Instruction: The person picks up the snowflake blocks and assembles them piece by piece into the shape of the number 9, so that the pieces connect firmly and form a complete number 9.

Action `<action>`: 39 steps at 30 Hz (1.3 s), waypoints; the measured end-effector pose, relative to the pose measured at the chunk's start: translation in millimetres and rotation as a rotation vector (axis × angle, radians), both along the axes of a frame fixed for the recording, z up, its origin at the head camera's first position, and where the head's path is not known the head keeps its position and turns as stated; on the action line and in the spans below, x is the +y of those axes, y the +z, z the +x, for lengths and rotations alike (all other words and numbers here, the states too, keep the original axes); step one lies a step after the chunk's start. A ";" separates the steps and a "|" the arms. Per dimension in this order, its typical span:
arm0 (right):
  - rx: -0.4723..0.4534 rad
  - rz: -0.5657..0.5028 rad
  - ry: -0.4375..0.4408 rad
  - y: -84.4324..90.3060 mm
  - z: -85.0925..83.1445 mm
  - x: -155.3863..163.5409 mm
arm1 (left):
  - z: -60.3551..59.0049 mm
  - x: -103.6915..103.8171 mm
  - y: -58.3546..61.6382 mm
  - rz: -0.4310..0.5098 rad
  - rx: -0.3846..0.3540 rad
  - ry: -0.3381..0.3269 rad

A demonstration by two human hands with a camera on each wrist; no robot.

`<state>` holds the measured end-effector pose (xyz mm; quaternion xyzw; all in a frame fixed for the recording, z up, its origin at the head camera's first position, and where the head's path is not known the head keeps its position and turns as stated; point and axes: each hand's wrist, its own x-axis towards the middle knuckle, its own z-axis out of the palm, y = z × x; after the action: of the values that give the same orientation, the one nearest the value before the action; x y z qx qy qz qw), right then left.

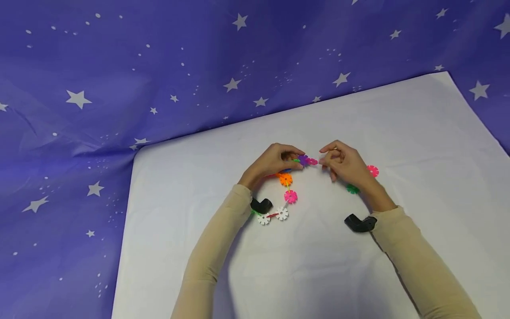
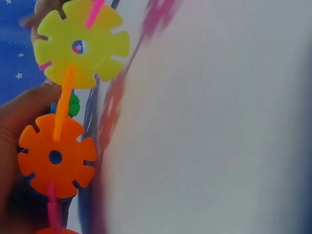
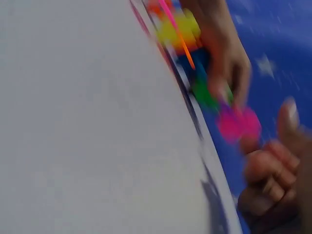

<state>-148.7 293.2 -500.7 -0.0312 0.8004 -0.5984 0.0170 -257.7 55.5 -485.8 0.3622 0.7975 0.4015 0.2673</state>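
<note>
Left hand [image 1: 272,163] fingers pinch snowflake-disc chain [image 1: 287,186] at its 12 o'clock end; right hand [image 1: 345,165] fingers curled, apparently empty, just beside pink disc [image 1: 312,161].

A chain of flat, notched plastic discs [image 1: 287,186] joined by thin sticks runs from two white discs [image 1: 273,215] lying on the table, up through a pink disc [image 1: 291,196] and an orange disc [image 1: 285,179], to a raised purple disc [image 1: 303,160] and a pink end disc [image 1: 312,161], toward the table's far edge.
</note>
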 end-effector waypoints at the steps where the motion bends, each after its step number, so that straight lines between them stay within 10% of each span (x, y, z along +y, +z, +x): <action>1: -0.004 0.041 -0.009 4.4 1.6 10.9 | -0.2 -1.0 1.0 -0.012 0.006 0.000; 10: -0.260 0.304 0.143 13.8 30.1 116.5 | -2.4 -0.9 7.1 -0.074 0.107 -0.075; 20: -0.486 0.234 0.254 11.3 30.2 109.0 | -1.9 -5.7 5.2 -0.090 0.118 -0.070; 28: -0.433 0.397 0.219 18.1 39.9 91.6 | -2.2 -6.5 5.0 -0.077 0.126 -0.077; 39: -0.438 0.248 0.241 11.7 46.2 99.6 | -0.5 -4.9 4.7 -0.071 0.128 -0.082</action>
<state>-102.5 392.9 -489.0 0.0060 0.8352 -0.4822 0.2644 -258.2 50.7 -481.0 0.4099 0.8111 0.3378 0.2449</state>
